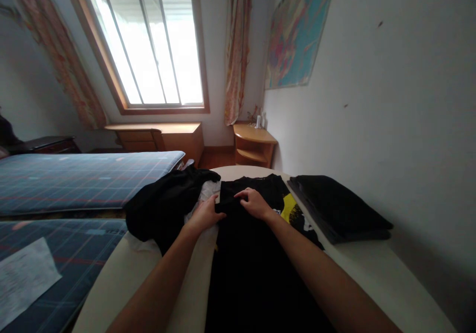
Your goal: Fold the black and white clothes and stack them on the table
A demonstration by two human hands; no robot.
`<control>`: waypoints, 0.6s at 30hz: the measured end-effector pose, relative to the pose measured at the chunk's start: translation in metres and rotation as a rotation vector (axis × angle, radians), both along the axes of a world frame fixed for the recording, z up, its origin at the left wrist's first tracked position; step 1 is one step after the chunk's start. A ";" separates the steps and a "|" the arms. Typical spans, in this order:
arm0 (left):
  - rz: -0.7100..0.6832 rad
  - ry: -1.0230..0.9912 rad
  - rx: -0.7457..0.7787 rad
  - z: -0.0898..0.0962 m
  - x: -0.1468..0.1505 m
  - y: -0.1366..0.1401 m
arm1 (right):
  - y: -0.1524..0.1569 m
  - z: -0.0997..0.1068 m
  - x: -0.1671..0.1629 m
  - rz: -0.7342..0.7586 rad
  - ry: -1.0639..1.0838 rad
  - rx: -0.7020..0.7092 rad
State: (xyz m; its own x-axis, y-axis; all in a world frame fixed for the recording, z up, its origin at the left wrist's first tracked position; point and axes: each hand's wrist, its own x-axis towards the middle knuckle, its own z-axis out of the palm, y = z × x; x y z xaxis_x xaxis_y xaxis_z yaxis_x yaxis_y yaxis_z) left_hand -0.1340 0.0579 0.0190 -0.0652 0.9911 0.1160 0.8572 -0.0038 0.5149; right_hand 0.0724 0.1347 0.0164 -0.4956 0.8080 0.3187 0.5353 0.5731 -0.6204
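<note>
A black T-shirt [256,253] with a yellow and white print lies spread on the pale table and runs toward me. At its left edge is my left hand [206,215], thumb and fingers closed on a fold of the black cloth. My right hand [255,204] is bent over the middle of the shirt, its fingertips pinching the same fold. The yellow print [292,208] shows beyond my right wrist. Some of my fingertips are hidden by cloth or by the hands themselves.
Left of the shirt lies a crumpled black garment [167,201] over whitish material. A stack of folded dark clothes [342,209] rests on the table [390,273] at the right, near the wall. Blue plaid mattresses [85,179] border the left; a paper sheet [28,278] lies on the nearer one.
</note>
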 end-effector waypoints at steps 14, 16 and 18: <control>0.031 -0.074 0.200 0.040 0.023 -0.011 | 0.023 -0.010 0.013 -0.139 0.304 -0.187; -0.008 -0.069 0.219 0.040 0.029 -0.016 | 0.026 -0.013 0.012 -0.181 0.336 -0.241; 0.011 -0.004 0.188 0.036 0.032 -0.020 | 0.027 -0.017 0.011 -0.220 0.356 -0.281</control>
State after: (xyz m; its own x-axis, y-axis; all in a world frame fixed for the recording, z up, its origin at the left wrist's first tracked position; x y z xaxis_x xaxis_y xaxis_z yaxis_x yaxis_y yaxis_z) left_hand -0.1016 0.0376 0.0553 -0.0766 0.9512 0.2989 0.8558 -0.0911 0.5092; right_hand 0.0833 0.1619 -0.0007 -0.2039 0.9601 0.1916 0.3520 0.2545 -0.9007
